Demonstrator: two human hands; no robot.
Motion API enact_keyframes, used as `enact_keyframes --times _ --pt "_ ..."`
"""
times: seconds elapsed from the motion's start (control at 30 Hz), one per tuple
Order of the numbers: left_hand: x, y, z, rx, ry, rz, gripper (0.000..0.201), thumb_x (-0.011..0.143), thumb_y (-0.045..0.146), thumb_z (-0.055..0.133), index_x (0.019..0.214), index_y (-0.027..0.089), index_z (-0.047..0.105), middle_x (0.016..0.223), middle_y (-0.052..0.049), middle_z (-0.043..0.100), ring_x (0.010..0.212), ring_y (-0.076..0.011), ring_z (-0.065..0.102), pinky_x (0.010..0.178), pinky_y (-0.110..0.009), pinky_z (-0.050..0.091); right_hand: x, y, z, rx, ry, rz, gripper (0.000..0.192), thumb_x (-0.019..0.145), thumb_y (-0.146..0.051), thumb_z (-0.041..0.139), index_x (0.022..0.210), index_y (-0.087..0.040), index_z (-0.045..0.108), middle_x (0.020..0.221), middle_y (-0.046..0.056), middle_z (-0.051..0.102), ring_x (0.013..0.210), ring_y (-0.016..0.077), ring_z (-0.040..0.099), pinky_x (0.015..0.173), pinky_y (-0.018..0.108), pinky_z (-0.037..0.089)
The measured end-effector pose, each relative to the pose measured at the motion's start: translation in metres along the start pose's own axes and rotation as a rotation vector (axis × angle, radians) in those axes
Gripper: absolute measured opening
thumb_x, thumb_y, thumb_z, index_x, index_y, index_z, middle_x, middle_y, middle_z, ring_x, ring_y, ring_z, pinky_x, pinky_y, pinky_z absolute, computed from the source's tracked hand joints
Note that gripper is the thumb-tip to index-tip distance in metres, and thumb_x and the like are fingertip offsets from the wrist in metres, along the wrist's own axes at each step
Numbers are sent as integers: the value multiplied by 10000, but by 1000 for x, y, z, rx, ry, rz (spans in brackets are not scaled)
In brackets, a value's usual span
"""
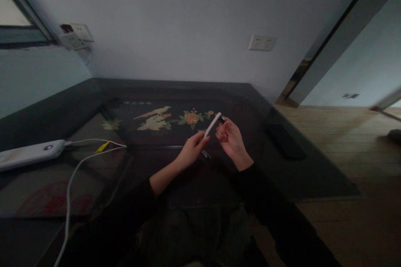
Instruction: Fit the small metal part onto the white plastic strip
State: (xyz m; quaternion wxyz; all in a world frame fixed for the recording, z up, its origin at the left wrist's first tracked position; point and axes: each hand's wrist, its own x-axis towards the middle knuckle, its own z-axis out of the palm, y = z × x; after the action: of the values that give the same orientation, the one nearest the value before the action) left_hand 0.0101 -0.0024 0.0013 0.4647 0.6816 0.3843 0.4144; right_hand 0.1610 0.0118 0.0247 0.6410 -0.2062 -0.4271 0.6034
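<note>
Both hands (213, 142) on white pen (212, 125), tilted, tip up-right twd wall

dark table (175, 91) lies open ahead; power bank (29, 153) and white cable (70, 183) crowd the left.

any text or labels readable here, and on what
Nothing reads clearly.
Pale row of characters on the dark painted panel, above the bird picture: too blurred to read.
White power bank: faint markings, unreadable.
Slim white pen-like stick held by the left hand and right hand: no print visible.
</note>
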Motion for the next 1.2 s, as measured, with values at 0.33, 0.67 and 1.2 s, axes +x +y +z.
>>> enact_keyframes --times 0.33,0.67,1.2 --pt "-4 4 4 -38 -61 20 270 886 424 467 798 169 459 560 77 349 476 -63 320 461 -198 261 0 -1 1 -47 37 -7 433 654 -503 774 943 -204 657 464 -114 285 425 56 160 413 249 128" --pt "-6 9 4 -22 -124 17 281 887 439 458 794 174 453 571 69 362 497 -72 330 465 -202 260 0 -1 0 -58 10 -24 416 670 -518 753 933 -213 649 464 -118 258 412 53 160 405 243 137" --pt "-5 7 4 -58 -82 2 296 883 453 467 791 172 457 562 77 351 475 -60 311 453 -192 254 -2 -3 4 -57 5 -35 411 688 -506 746 946 -207 633 465 -118 258 424 58 151 418 252 122"
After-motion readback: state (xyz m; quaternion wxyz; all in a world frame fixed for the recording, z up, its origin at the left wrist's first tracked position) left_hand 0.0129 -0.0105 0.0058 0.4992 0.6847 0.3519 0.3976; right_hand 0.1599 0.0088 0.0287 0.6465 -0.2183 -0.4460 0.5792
